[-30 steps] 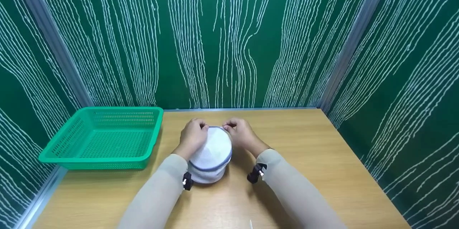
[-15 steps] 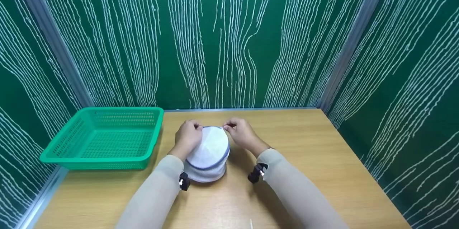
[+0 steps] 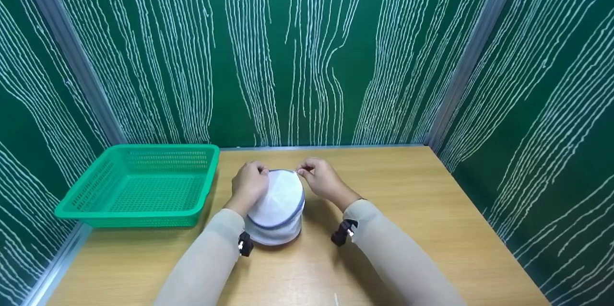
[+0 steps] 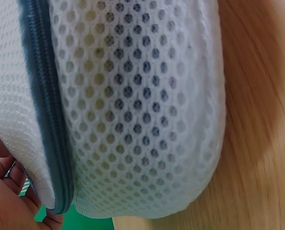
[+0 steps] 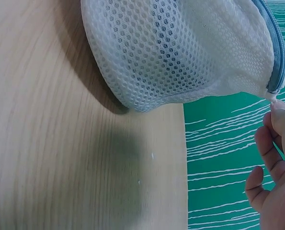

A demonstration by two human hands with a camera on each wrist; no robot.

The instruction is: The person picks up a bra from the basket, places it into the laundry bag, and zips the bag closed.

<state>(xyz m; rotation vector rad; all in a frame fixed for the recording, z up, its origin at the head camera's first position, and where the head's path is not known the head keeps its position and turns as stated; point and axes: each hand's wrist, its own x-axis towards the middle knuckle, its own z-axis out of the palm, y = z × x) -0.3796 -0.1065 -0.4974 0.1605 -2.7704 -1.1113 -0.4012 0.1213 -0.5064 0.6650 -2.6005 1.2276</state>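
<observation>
A white mesh laundry bag point(image 3: 278, 200), round and drum-shaped, stands on the table between the hands. Its blue zipper point(image 4: 44, 96) runs round the edge of the lid. Something dark and something yellowish show faintly through the mesh in the left wrist view. At the lid's far left edge, the left hand point(image 3: 250, 183) grips the rim with curled fingers; its fingertips are partly hidden. The right hand point(image 5: 281, 163) pinches a small white tab at the zipper's end between thumb and forefinger, its other fingers loosely bent.
A green plastic basket point(image 3: 158, 193) with slotted walls sits to the left on the wooden table point(image 3: 393, 200). Green panels point(image 3: 326, 56) with wavy white lines enclose the back and both sides. Small black devices point(image 3: 343, 232) are strapped to the wrists.
The left hand and the bag have shifted slightly left, widening the space between the hands. The right hand has barely moved and stays at the far right of the lid.
</observation>
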